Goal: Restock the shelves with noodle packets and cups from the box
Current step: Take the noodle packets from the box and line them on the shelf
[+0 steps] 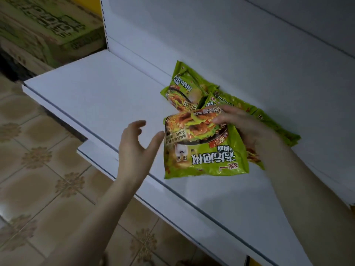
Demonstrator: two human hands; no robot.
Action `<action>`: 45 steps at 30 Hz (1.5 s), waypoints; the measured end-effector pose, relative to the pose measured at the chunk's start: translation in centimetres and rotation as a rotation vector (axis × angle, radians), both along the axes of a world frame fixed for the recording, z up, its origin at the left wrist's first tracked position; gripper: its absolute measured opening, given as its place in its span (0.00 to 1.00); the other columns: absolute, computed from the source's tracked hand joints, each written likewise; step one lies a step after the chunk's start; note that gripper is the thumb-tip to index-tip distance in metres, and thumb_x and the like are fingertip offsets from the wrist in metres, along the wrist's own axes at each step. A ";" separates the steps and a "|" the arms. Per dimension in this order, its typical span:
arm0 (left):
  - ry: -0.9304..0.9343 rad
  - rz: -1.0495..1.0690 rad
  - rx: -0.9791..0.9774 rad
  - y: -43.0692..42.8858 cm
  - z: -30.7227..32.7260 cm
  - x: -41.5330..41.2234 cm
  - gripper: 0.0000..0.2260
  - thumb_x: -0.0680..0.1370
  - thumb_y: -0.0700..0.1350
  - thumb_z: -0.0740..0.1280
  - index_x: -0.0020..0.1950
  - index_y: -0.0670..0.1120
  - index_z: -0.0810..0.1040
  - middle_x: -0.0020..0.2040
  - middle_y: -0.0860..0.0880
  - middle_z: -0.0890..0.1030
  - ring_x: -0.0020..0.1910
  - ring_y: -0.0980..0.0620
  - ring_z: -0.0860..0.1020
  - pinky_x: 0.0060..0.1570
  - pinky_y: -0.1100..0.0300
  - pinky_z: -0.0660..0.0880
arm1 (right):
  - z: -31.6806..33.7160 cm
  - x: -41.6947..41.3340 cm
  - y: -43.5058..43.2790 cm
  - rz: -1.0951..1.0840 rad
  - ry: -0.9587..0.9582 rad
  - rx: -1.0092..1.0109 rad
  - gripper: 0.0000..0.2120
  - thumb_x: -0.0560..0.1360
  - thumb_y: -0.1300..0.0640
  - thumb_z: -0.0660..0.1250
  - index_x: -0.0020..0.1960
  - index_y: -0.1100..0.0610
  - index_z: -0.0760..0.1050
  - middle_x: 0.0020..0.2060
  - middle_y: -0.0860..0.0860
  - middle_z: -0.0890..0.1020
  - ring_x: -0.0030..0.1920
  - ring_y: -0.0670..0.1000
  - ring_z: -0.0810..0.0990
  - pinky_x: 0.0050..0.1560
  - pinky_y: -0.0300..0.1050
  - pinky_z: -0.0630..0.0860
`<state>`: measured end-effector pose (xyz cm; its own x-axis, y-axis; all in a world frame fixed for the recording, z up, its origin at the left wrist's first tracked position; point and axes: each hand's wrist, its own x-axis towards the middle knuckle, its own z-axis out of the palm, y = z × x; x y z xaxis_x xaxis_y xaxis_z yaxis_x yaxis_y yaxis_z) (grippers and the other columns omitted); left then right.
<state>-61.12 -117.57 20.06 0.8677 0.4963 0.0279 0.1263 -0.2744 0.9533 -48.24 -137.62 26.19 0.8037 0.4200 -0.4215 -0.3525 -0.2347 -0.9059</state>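
The right hand (247, 127) is gripping a crinkled green plastic noodle packet (201, 150) by its upper right corner, fingers curling over the front, and is holding it above the white metal shelf (105, 89); whether its lower edge is touching the shelf cannot be told. The packet is facing the camera upside down, showing a photograph of noodles in a dark bowl, large black Chinese characters, and a red brand mark near the lower edge that appears to read 统一; the small print is not legible. The left hand (136, 148) is hovering open just beside the packet's left edge, fingers spread and holding nothing. Behind the right hand, more matching green noodle packets (184, 89) are lying overlapped against the white back panel (211, 35). The shelf's left half and front strip are lying bare up to its dark-lined front edge, below which a lower white shelf (96, 152) is projecting over the beige patterned floor tiles (38, 179). Stacked cardboard boxes with green printing (48, 25), blurred and unreadable, are standing at upper left.
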 end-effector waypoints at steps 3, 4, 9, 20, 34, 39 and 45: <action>0.055 -0.159 -0.133 3.0 0.8 1.4 0.36 0.66 0.63 0.68 0.70 0.51 0.65 0.69 0.52 0.68 0.61 0.56 0.70 0.58 0.54 0.73 | 0.6 -0.3 2.2 0.158 0.022 -0.067 0.19 0.60 0.63 0.68 0.50 0.51 0.79 0.39 0.51 0.85 0.38 0.51 0.84 0.35 0.41 0.80; 0.078 -0.258 -0.171 3.9 1.0 1.8 0.37 0.64 0.65 0.71 0.69 0.54 0.66 0.67 0.53 0.69 0.60 0.56 0.72 0.55 0.57 0.74 | 0.6 -0.4 3.2 0.205 0.038 -0.073 0.19 0.61 0.64 0.68 0.50 0.51 0.79 0.39 0.51 0.85 0.38 0.50 0.84 0.35 0.41 0.80; 0.155 -0.638 -0.327 8.1 0.9 3.2 0.27 0.58 0.62 0.71 0.54 0.55 0.78 0.49 0.52 0.83 0.46 0.55 0.83 0.42 0.60 0.80 | 0.3 -1.0 7.9 0.218 0.086 -0.076 0.22 0.62 0.67 0.70 0.55 0.54 0.77 0.45 0.55 0.83 0.42 0.52 0.84 0.41 0.44 0.81; 0.127 -0.113 -0.895 9.2 -0.6 5.4 0.08 0.77 0.43 0.65 0.54 0.45 0.71 0.45 0.47 0.78 0.35 0.53 0.81 0.32 0.56 0.81 | -4.3 -3.7 10.8 -0.486 0.126 0.379 0.26 0.71 0.37 0.57 0.58 0.55 0.75 0.52 0.53 0.82 0.52 0.53 0.80 0.51 0.45 0.79; 0.131 -0.433 0.319 6.5 -10.6 6.7 0.23 0.79 0.56 0.57 0.67 0.42 0.70 0.63 0.43 0.76 0.64 0.42 0.73 0.58 0.51 0.70 | -7.7 -0.6 9.6 -0.460 -0.465 -0.355 0.14 0.65 0.62 0.76 0.43 0.48 0.75 0.39 0.44 0.81 0.41 0.44 0.79 0.45 0.43 0.77; 0.143 -0.651 0.903 6.2 -14.6 6.5 0.23 0.77 0.57 0.52 0.59 0.44 0.77 0.61 0.40 0.77 0.63 0.36 0.73 0.55 0.38 0.69 | -8.3 3.4 8.8 -0.387 -0.586 -0.505 0.21 0.65 0.62 0.76 0.57 0.58 0.77 0.44 0.46 0.80 0.45 0.44 0.77 0.40 0.30 0.72; 0.119 -0.620 0.983 6.1 -15.2 6.5 0.22 0.77 0.57 0.52 0.58 0.45 0.77 0.61 0.41 0.77 0.64 0.37 0.72 0.56 0.37 0.68 | -9.2 7.0 8.5 -0.337 -0.605 -0.591 0.23 0.65 0.59 0.76 0.59 0.58 0.76 0.49 0.49 0.79 0.50 0.48 0.77 0.40 0.35 0.70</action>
<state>-54.58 -111.50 4.90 0.9768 -0.2034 0.0664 -0.2139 -0.9336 0.2874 -41.24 -129.15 16.96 0.9988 -0.0275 0.0396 0.0097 -0.6903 -0.7235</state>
